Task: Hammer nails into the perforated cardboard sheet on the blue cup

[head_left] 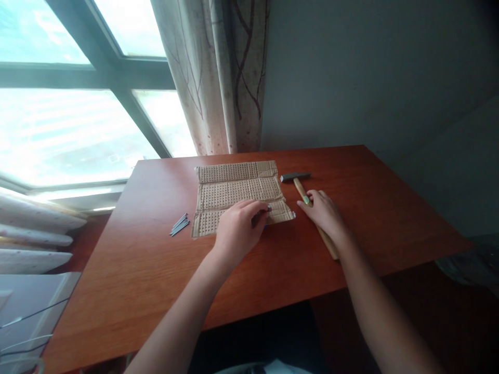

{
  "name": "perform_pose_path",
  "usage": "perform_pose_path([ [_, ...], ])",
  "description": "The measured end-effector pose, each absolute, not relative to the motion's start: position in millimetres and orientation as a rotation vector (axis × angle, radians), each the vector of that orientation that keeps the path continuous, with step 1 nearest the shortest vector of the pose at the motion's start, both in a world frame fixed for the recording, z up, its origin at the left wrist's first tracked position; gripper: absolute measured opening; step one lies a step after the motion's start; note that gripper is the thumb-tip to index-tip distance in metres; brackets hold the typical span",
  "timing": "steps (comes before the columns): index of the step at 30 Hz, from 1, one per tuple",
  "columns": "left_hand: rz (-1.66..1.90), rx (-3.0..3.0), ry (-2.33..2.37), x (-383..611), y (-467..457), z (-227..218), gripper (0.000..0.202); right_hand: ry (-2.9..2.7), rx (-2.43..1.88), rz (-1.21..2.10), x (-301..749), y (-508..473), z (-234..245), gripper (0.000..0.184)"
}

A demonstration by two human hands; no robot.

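Observation:
A sheet of brown cardboard (226, 193), creased and covered in rows of small holes, lies on the wooden table. Over its near right part is my left hand (239, 223), thumb and fingers pinched together. A tiny pale spot shows at the fingertips, too small to tell what is held. To the right lies a hammer (299, 186) with a grey metal head and a wooden handle. My right hand (323, 208) is closed about the handle's middle, the hammer still resting on the table. Several loose nails (180, 225) lie in a small pile left of the cardboard.
The reddish wooden table (156, 291) reaches to the wall (351, 78) and a patterned curtain (222, 78) at the back. Bright windows (70, 135) are on the left. Cables (35, 311) hang by a white surface at lower left.

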State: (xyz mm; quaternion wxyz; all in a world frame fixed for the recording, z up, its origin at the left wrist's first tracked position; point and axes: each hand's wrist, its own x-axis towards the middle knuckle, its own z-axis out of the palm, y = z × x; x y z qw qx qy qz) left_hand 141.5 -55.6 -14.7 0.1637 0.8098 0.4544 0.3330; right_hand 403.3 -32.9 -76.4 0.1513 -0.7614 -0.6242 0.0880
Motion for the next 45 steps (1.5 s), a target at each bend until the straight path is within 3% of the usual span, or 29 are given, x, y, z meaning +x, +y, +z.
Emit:
perform_pose_path([
  [3, 0.972, 2.34, 1.295, 142, -56, -15, 0.009, -1.775, -2.209, 0.408, 404, -25, -70, 0.019],
  [6, 0.983, 2.342, 1.286, 142, -56, -16, 0.009, -1.543, -2.012, 0.897, 406, -19, -60, 0.01],
  [9, 0.983, 2.343, 1.283, 142, -57, -17, 0.01, -1.151, -1.642, 1.437, 405, -21, -48, 0.014],
  [12, 0.977, 2.346, 1.285, 142, -57, -19, 0.011, -0.968, -1.454, 1.604, 398, -34, -35, 0.024],
  [16, 0.987, 2.364, 1.268, 142, -57, -22, 0.013, -1.072, -1.351, 1.415, 385, -64, -7, 0.037],
  [25, 0.968, 2.394, 1.288, 142, -57, -21, 0.013, -1.832, -1.711, 0.931, 375, -120, 51, 0.034],
  [31, 0.973, 2.399, 1.285, 143, -58, -21, 0.016, -1.976, -1.688, 0.717, 371, -136, 67, 0.036],
  [45, 0.939, 2.406, 1.274, 142, -58, -20, 0.016, -2.082, -1.686, 0.631, 368, -142, 71, 0.033],
])
